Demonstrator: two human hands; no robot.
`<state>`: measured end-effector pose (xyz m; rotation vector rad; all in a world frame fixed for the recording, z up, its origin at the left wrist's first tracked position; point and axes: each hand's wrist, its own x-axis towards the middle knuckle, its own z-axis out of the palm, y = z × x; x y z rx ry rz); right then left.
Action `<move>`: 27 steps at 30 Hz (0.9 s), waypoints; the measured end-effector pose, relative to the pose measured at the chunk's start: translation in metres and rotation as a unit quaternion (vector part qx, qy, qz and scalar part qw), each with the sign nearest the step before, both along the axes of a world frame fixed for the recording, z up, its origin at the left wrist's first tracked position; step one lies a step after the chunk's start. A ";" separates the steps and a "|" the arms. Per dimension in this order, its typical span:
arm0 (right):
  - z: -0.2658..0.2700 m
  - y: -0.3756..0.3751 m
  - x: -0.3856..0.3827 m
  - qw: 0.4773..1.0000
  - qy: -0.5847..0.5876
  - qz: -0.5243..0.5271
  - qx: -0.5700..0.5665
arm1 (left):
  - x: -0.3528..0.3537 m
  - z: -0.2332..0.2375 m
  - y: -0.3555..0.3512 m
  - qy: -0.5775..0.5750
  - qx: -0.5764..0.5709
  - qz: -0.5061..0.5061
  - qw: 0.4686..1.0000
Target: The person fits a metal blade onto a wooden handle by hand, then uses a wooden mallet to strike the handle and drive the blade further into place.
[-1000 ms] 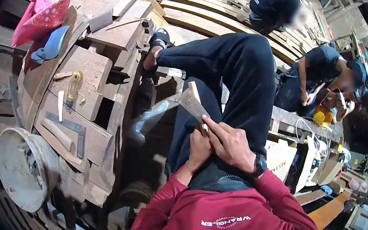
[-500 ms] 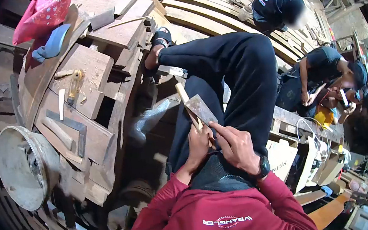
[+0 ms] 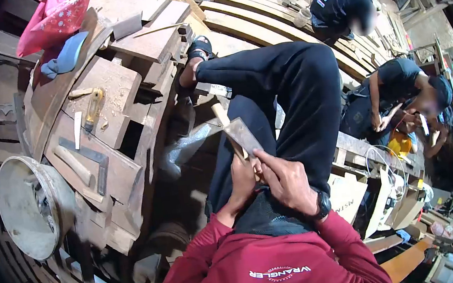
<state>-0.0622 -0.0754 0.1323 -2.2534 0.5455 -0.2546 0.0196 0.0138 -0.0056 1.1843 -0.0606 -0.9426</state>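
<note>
Over my lap, my left hand (image 3: 242, 180) is closed around a slim pale strip of wood (image 3: 221, 114) that points up and away from me. My right hand (image 3: 289, 180), a dark watch on its wrist, grips a knife with a broad, flat, cleaver-like blade (image 3: 243, 137). Its index finger lies along the back end of the blade. The blade crosses over the strip and hides its middle part. Most of the knife's handle is covered by my fingers.
On the bench at left lie a folding saw (image 3: 92, 110), a metal square (image 3: 103, 171) and a wooden handle piece (image 3: 73, 165) among boards. A white bucket (image 3: 34, 207) stands at its corner. Two co-workers (image 3: 342, 3) (image 3: 400, 83) sit at right amid stacked planks (image 3: 257, 22).
The blade has shifted slightly down and left along the wood strip, and both have turned a little. My hands keep their grip, with the right hand moving slightly left.
</note>
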 end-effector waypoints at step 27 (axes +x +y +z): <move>-0.010 -0.003 0.004 0.999 -0.030 0.004 -0.042 | -0.005 0.005 0.003 -0.250 0.094 -0.086 0.960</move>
